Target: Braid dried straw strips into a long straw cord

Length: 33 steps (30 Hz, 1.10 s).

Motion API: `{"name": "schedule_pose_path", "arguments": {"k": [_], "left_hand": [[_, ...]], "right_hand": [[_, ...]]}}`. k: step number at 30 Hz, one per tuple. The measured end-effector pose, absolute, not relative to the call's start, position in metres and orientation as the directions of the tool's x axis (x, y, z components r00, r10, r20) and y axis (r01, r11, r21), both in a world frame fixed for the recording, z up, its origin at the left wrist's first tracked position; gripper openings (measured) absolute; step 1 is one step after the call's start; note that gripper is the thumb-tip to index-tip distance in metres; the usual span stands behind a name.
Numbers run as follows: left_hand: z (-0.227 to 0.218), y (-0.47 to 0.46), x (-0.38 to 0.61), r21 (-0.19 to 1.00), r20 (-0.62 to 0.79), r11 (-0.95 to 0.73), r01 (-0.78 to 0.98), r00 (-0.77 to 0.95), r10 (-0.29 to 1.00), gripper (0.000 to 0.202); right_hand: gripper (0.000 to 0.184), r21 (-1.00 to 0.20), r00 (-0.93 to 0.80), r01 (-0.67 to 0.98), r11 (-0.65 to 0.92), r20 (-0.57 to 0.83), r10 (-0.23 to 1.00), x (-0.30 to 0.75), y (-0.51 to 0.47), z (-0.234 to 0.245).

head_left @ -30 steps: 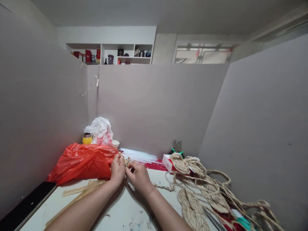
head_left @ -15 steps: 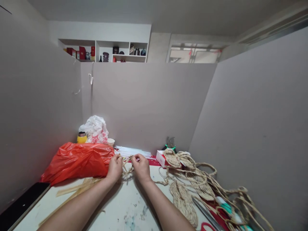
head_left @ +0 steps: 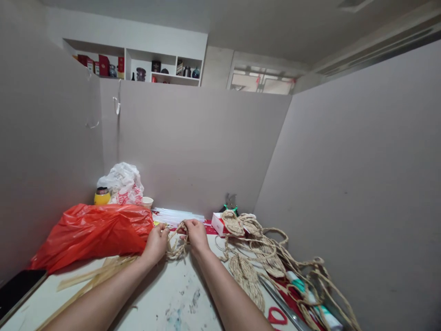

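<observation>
My left hand (head_left: 156, 241) and my right hand (head_left: 195, 233) are side by side over the far part of a white, paint-stained table (head_left: 179, 303). Both have their fingers closed on a small braided piece of straw rope (head_left: 177, 246) that hangs between them and touches the table. Loose flat straw strips (head_left: 93, 276) trail from under my left hand toward the near left. A red plastic bag (head_left: 89, 230) lies just left of my left hand.
To the right lies a heap of woven straw ovals and rope (head_left: 262, 257), with a red-and-white box (head_left: 217, 224), green-handled pliers (head_left: 230, 204) and red scissors (head_left: 277, 316). A yellow jar (head_left: 102, 196), white bag (head_left: 120, 183), paper cup (head_left: 147, 201) and clear sticks (head_left: 177, 215) stand behind. Grey partitions surround the table.
My hands have drawn a little apart and the straw rope now shows between them. The view has swung to the right, so everything sits further left.
</observation>
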<state>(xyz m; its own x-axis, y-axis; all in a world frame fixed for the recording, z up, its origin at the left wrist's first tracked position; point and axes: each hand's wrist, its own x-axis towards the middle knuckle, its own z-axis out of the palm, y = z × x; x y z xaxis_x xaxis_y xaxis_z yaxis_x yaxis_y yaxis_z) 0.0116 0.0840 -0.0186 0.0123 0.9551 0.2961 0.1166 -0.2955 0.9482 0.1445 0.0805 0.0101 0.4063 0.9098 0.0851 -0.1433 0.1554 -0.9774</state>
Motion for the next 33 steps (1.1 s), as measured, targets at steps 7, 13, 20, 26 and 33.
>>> {"name": "schedule_pose_path", "arguments": {"k": [7,13,20,26,33], "left_hand": [[-0.015,0.077,0.012,0.971,0.239,-0.239,0.004,-0.044,0.97,0.021],[-0.01,0.088,-0.005,0.984,0.139,-0.145,-0.101,-0.06,0.988,0.032],[-0.01,0.078,0.007,0.978,0.167,-0.158,-0.14,0.058,0.984,0.033],[-0.004,0.076,0.005,0.964,0.228,-0.225,-0.142,0.005,0.974,0.032],[-0.005,0.073,0.003,0.916,0.4,-0.401,-0.031,-0.039,0.916,0.031]], "right_hand": [[0.016,-0.921,0.356,-0.35,0.17,0.037,0.934,0.183,0.081,0.022],[0.009,-0.831,0.428,-0.452,0.324,0.116,0.896,0.226,0.081,0.043],[0.005,-0.756,0.58,-0.362,0.545,0.275,0.767,0.27,0.064,0.078],[0.012,-0.736,0.716,-0.032,0.676,0.455,0.529,0.26,0.053,0.088],[0.004,-0.765,0.364,0.548,0.339,0.583,0.726,0.281,0.036,0.091]]}}
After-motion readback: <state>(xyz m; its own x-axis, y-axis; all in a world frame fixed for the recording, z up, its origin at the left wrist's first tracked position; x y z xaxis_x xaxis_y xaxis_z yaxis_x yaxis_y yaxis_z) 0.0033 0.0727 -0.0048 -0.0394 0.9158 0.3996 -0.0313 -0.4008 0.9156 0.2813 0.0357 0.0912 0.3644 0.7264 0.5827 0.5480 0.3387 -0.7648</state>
